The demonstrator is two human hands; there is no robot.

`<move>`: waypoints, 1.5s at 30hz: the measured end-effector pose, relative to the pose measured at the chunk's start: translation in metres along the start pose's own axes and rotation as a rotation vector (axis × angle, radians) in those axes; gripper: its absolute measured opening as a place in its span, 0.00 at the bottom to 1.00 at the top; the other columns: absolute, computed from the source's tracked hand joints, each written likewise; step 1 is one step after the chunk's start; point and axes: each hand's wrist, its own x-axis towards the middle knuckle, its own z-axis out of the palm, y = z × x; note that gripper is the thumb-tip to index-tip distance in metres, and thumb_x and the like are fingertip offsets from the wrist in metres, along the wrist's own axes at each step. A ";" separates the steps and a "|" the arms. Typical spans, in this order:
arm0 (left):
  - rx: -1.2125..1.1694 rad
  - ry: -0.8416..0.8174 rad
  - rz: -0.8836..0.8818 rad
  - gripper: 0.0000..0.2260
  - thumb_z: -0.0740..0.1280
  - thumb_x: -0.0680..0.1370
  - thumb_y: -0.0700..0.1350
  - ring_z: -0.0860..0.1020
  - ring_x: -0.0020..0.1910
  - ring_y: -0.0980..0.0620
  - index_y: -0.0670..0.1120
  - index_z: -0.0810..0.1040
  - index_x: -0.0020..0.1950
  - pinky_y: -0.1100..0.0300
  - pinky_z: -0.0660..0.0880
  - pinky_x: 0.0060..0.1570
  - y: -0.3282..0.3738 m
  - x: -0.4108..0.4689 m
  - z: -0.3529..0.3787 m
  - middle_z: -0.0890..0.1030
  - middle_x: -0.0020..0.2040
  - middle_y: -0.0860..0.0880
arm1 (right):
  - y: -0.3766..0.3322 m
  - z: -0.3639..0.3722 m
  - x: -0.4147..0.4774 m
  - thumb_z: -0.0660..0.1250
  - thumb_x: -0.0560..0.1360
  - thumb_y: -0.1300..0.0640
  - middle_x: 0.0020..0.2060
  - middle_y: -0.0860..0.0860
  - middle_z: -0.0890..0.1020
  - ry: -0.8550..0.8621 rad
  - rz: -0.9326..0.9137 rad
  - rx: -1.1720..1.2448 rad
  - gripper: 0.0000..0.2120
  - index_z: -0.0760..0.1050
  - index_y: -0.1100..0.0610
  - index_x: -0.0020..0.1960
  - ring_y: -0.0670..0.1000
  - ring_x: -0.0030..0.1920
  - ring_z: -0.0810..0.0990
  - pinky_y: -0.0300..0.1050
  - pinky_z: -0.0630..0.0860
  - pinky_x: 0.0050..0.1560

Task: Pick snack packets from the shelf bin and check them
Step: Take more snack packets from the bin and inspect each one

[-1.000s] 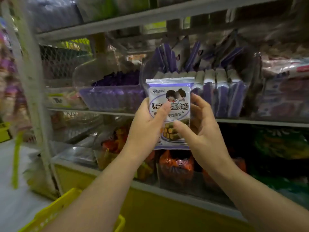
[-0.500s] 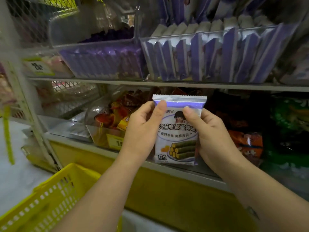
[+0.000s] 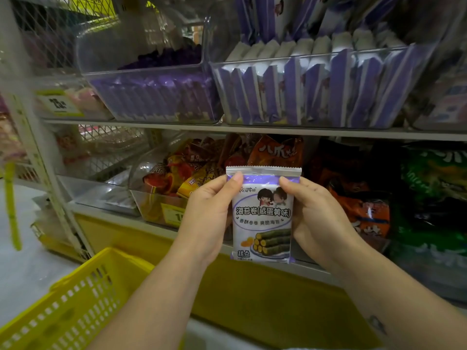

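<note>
Grip: your left hand (image 3: 209, 213) and right hand (image 3: 318, 218) pinch the snack packet (image 3: 262, 215) by its sides, upright below the shelf bin (image 3: 328, 53), print facing you, presumably for checking.

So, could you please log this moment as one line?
step: check; left hand holds snack packet; right hand holds it; packet upright

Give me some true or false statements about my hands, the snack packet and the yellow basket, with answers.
1. The left hand and the right hand both hold the snack packet. True.
2. The snack packet lies in the yellow basket. False: the hands hold it up, clear of the basket.
3. The clear bin above holds purple packets. True.
4. The snack packet's top is torn open. False: it looks sealed.
</note>
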 end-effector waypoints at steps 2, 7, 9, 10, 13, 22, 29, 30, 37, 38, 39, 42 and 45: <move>-0.005 -0.009 -0.015 0.12 0.63 0.79 0.49 0.84 0.44 0.50 0.44 0.84 0.50 0.62 0.79 0.38 0.001 -0.001 -0.001 0.86 0.47 0.42 | -0.001 0.000 -0.001 0.58 0.79 0.57 0.48 0.59 0.86 -0.018 -0.003 0.005 0.13 0.79 0.61 0.55 0.55 0.47 0.86 0.43 0.82 0.39; -0.023 -0.025 -0.018 0.15 0.63 0.75 0.53 0.84 0.44 0.50 0.47 0.86 0.46 0.59 0.80 0.40 0.003 -0.001 -0.002 0.86 0.46 0.43 | 0.001 -0.001 0.000 0.55 0.82 0.53 0.49 0.60 0.85 -0.051 -0.006 0.018 0.18 0.81 0.60 0.53 0.56 0.48 0.85 0.43 0.82 0.40; -0.036 -0.035 -0.012 0.15 0.62 0.75 0.54 0.84 0.45 0.50 0.47 0.86 0.45 0.59 0.80 0.41 0.002 -0.001 -0.002 0.86 0.45 0.43 | 0.001 -0.002 0.001 0.55 0.82 0.52 0.49 0.60 0.85 -0.050 -0.015 0.022 0.18 0.81 0.60 0.52 0.57 0.49 0.85 0.45 0.82 0.40; -0.040 -0.041 -0.010 0.15 0.62 0.76 0.53 0.84 0.45 0.49 0.47 0.86 0.46 0.58 0.81 0.43 0.001 -0.001 -0.002 0.86 0.46 0.43 | 0.001 -0.002 0.001 0.55 0.81 0.52 0.49 0.60 0.85 -0.054 -0.023 0.026 0.18 0.82 0.59 0.52 0.57 0.49 0.85 0.45 0.82 0.41; -0.074 -0.054 -0.012 0.15 0.62 0.77 0.53 0.84 0.50 0.46 0.47 0.84 0.52 0.49 0.81 0.50 0.000 0.000 -0.002 0.85 0.50 0.41 | 0.002 -0.003 0.003 0.55 0.81 0.52 0.50 0.60 0.85 -0.077 -0.028 0.040 0.18 0.81 0.59 0.53 0.57 0.50 0.85 0.45 0.82 0.42; -0.165 0.018 -0.027 0.14 0.62 0.76 0.52 0.84 0.49 0.45 0.48 0.84 0.51 0.48 0.82 0.45 0.006 -0.001 -0.006 0.85 0.50 0.41 | -0.010 -0.027 0.003 0.66 0.74 0.46 0.56 0.54 0.84 -0.322 0.217 -0.374 0.18 0.78 0.53 0.61 0.54 0.56 0.83 0.47 0.81 0.51; -0.116 -0.081 -0.212 0.18 0.61 0.77 0.53 0.81 0.57 0.40 0.47 0.80 0.61 0.42 0.80 0.49 0.015 0.000 -0.018 0.83 0.57 0.41 | -0.010 -0.028 -0.001 0.64 0.76 0.52 0.54 0.58 0.84 -0.354 0.393 -0.268 0.13 0.81 0.56 0.55 0.53 0.52 0.84 0.43 0.81 0.46; -0.074 -0.144 -0.253 0.17 0.61 0.78 0.52 0.81 0.58 0.41 0.48 0.79 0.63 0.41 0.79 0.52 0.016 0.000 -0.021 0.83 0.58 0.42 | -0.011 -0.028 -0.001 0.64 0.75 0.52 0.54 0.58 0.84 -0.335 0.392 -0.234 0.13 0.81 0.56 0.54 0.53 0.52 0.84 0.44 0.82 0.46; -0.149 -0.383 -0.392 0.21 0.64 0.75 0.40 0.82 0.57 0.44 0.47 0.72 0.69 0.49 0.81 0.51 0.014 -0.002 -0.027 0.80 0.62 0.41 | -0.014 -0.030 0.003 0.62 0.74 0.51 0.56 0.59 0.83 -0.239 0.378 -0.173 0.19 0.78 0.60 0.59 0.55 0.54 0.83 0.49 0.82 0.51; -0.161 -0.393 -0.394 0.21 0.63 0.76 0.40 0.81 0.57 0.43 0.46 0.71 0.69 0.50 0.82 0.50 0.014 -0.002 -0.027 0.80 0.63 0.41 | -0.013 -0.030 0.003 0.62 0.75 0.51 0.57 0.60 0.82 -0.240 0.385 -0.168 0.20 0.77 0.61 0.61 0.56 0.56 0.82 0.50 0.81 0.54; -0.168 -0.402 -0.396 0.21 0.63 0.76 0.40 0.81 0.57 0.43 0.45 0.71 0.70 0.51 0.82 0.49 0.014 -0.002 -0.027 0.80 0.63 0.40 | -0.012 -0.030 0.003 0.61 0.76 0.51 0.58 0.60 0.82 -0.245 0.392 -0.155 0.20 0.77 0.62 0.62 0.57 0.58 0.81 0.52 0.79 0.57; -0.185 -0.436 -0.403 0.21 0.62 0.77 0.40 0.80 0.59 0.42 0.45 0.70 0.71 0.52 0.82 0.49 0.012 -0.001 -0.029 0.79 0.64 0.40 | -0.012 -0.030 0.003 0.60 0.76 0.51 0.59 0.62 0.81 -0.260 0.402 -0.114 0.21 0.76 0.62 0.63 0.60 0.62 0.79 0.54 0.78 0.59; -0.230 -0.458 -0.401 0.21 0.62 0.78 0.39 0.79 0.61 0.40 0.45 0.68 0.72 0.50 0.81 0.51 0.012 -0.001 -0.029 0.78 0.65 0.39 | -0.011 -0.030 0.002 0.61 0.76 0.51 0.59 0.62 0.81 -0.258 0.372 -0.127 0.21 0.76 0.62 0.62 0.59 0.61 0.80 0.53 0.78 0.60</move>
